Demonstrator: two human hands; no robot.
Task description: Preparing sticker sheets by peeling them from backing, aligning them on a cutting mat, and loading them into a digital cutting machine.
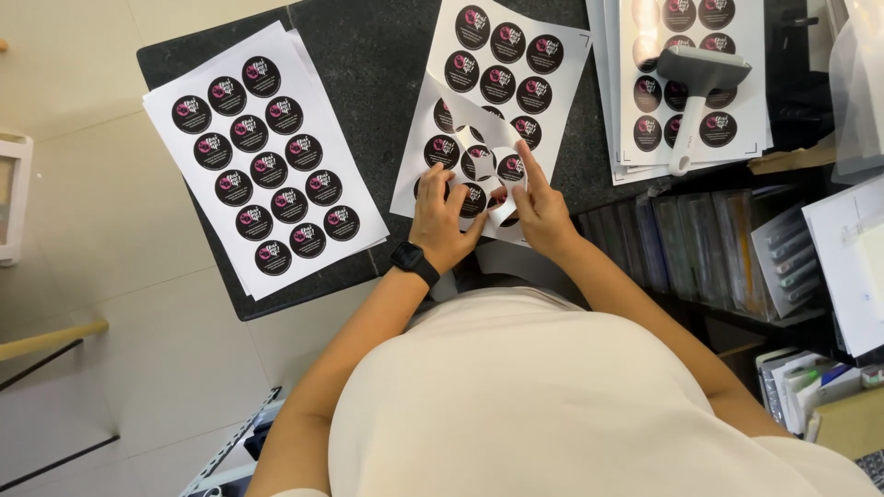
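Note:
A white sheet of round black stickers (pixel 502 69) lies on the dark tabletop (pixel 368 64) in front of me. Its lower part has a peeled white border strip (pixel 479 129) lifted and curled, with round holes in it. My left hand (pixel 444 216), with a black watch on the wrist, presses down on the sheet's lower left stickers. My right hand (pixel 541 207) pinches the lifted white strip beside a sticker (pixel 511 167). Both hands touch the same sheet.
A stack of full sticker sheets (pixel 262 156) lies at the left. Another stack (pixel 691 83) at the back right carries a grey hand roller (pixel 695 92). Shelves with clear sleeves and files (pixel 718 239) stand at the right, below the table edge.

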